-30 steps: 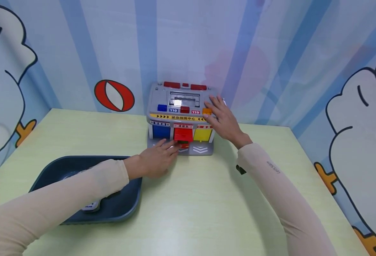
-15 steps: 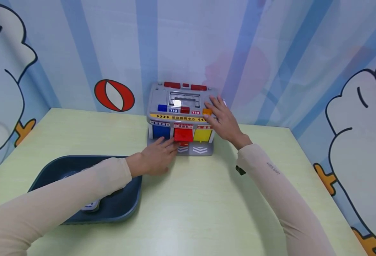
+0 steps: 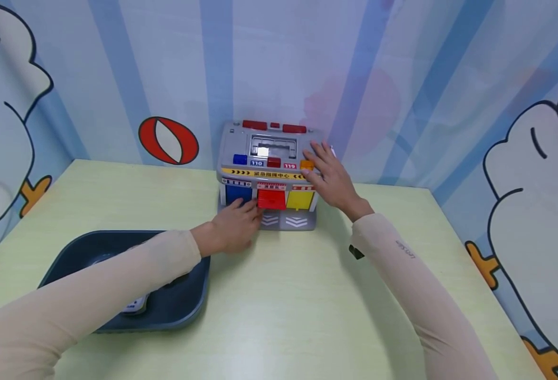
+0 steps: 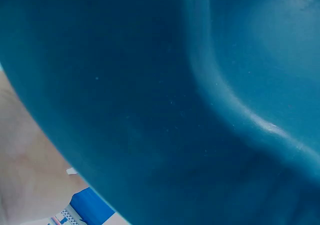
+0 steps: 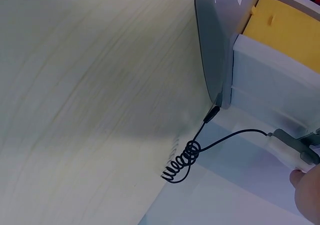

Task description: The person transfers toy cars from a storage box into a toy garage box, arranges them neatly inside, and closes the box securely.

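Observation:
Against the backdrop stands a grey toy emergency station (image 3: 233, 141) with a blue door (image 3: 238, 193), a red door (image 3: 271, 199) and a yellow door (image 3: 300, 200). My left hand (image 3: 233, 227) reaches across to its front, fingers extended at the lower left of the red door; the fingertips partly cover the blue door. Whether anything lies beneath them is hidden. On the roof's right side rests my right hand (image 3: 332, 179), fingers spread by the orange button (image 3: 307, 164). In the right wrist view, a fingertip (image 5: 307, 195) shows near a small white-and-grey handset (image 5: 290, 147).
A dark blue tray (image 3: 203, 295) sits left of the station under my left forearm, with a white toy vehicle (image 3: 136, 305) partly visible inside. It fills most of the left wrist view. A coiled black cord (image 5: 187, 155) runs from the station's base to the handset.
The small red-and-yellow object that showed beneath the red door is out of sight now. My left hand has shifted slightly left and up. The right hand stays in place.

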